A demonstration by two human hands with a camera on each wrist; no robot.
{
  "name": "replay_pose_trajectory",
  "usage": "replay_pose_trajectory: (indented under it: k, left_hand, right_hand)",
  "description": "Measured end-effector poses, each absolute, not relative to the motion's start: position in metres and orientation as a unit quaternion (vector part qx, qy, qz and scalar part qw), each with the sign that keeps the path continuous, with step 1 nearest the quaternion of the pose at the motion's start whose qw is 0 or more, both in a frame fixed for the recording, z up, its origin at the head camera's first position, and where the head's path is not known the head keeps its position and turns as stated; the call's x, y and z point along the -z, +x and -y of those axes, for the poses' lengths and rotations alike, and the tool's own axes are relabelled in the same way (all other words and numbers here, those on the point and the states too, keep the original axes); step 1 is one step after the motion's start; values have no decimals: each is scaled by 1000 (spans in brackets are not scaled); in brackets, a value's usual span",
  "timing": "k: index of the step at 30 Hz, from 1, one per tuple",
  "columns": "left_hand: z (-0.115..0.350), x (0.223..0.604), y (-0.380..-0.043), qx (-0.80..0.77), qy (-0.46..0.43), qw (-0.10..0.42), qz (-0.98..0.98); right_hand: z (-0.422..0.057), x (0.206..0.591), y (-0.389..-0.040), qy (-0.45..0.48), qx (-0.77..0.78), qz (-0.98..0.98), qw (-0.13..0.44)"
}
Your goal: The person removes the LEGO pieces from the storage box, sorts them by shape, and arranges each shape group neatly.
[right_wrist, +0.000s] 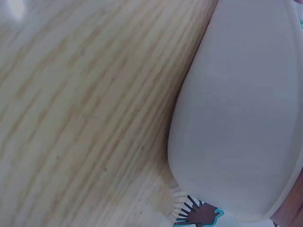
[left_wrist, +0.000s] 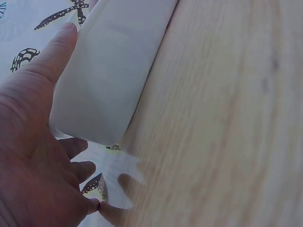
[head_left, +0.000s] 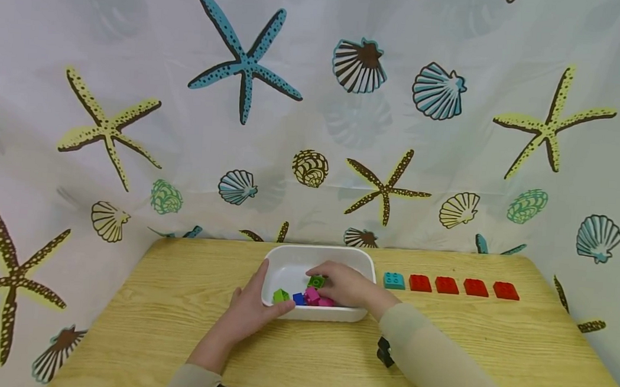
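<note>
A white plastic bin stands on the table with toy building bricks near its front wall. My left hand rests at its front left corner, thumb along the front rim and fingers straight beside the left wall. In the left wrist view, that thumb lies against the bin. My right hand reaches inside from the right and pinches a dark green brick between thumb and fingers. Below it lie pink bricks, a blue brick and a light green brick. The right wrist view shows mainly the bin's outer wall.
To the right of the bin, a blue brick and several red bricks stand in a spaced row on the wooden table. A curtain printed with starfish and shells hangs behind the table and at both sides.
</note>
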State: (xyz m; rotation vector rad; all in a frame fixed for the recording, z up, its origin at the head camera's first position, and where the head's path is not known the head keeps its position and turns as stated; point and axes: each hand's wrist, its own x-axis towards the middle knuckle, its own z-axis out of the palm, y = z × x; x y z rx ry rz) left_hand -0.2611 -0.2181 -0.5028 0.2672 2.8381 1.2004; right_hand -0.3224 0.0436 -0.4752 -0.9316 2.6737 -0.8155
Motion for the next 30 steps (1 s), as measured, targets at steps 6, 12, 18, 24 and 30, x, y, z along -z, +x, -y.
replay_pose_trajectory:
  k: [6, 12, 18, 24, 30]
  left_hand:
    - [218, 503, -261, -389, 87, 23, -917]
    - [218, 502, -261, -389, 85, 23, -917]
    - [217, 502, -260, -390, 84, 22, -917]
    - [217, 502, -260, -391, 85, 22, -916]
    - [218, 502, -260, -390, 85, 21, -917]
  right_hand:
    - [-43, 473, -321, -309, 277, -905, 93]
    - [-43, 478, -326, -295, 272, -912, 90]
    - [-43, 478, -326, -281, 270, -917, 83]
    - [-43, 477, -325, -268, 270, -921, 82]
    - [-43, 478, -325, -254, 284, -921, 81]
